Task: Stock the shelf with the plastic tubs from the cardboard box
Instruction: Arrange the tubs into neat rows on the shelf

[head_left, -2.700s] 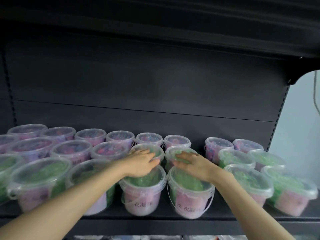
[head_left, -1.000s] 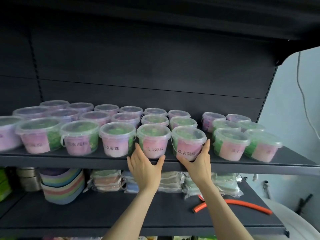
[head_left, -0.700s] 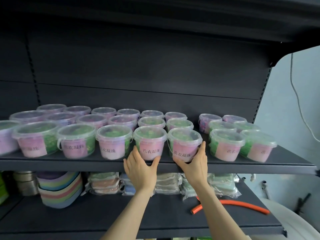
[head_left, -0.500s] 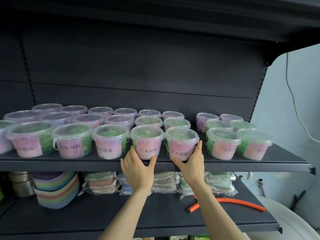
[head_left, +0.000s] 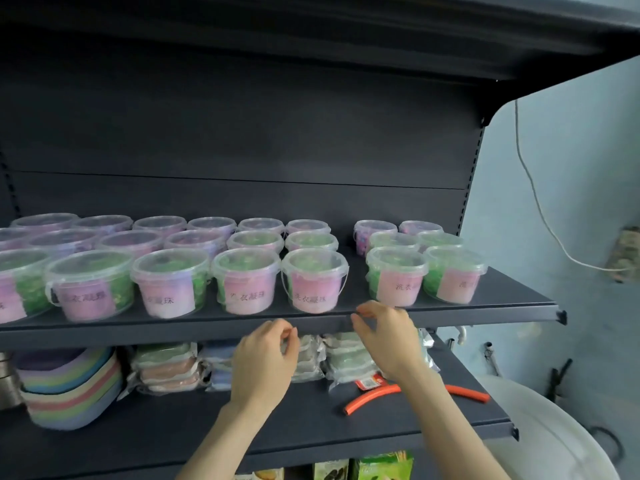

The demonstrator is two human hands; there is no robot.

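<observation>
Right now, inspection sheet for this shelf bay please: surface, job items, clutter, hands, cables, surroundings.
Surface: dark shelf, bare strip along the front, gap in the rows right of centre.
Job's things: plastic tubs, lidded, upright, three rows deep; cardboard box not in view.
Clutter: on the lower shelf, stacked bowls, wrapped packs, orange hose.
Hands: left hand below the shelf edge, right hand at the edge; both loosely curled, off the tubs, holding nothing.
Cables: white cord hanging down the wall.
Surroundings: white rounded object lower right.

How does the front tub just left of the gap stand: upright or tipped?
Upright. The tub sits flat on the shelf, its lid level on top.
</observation>
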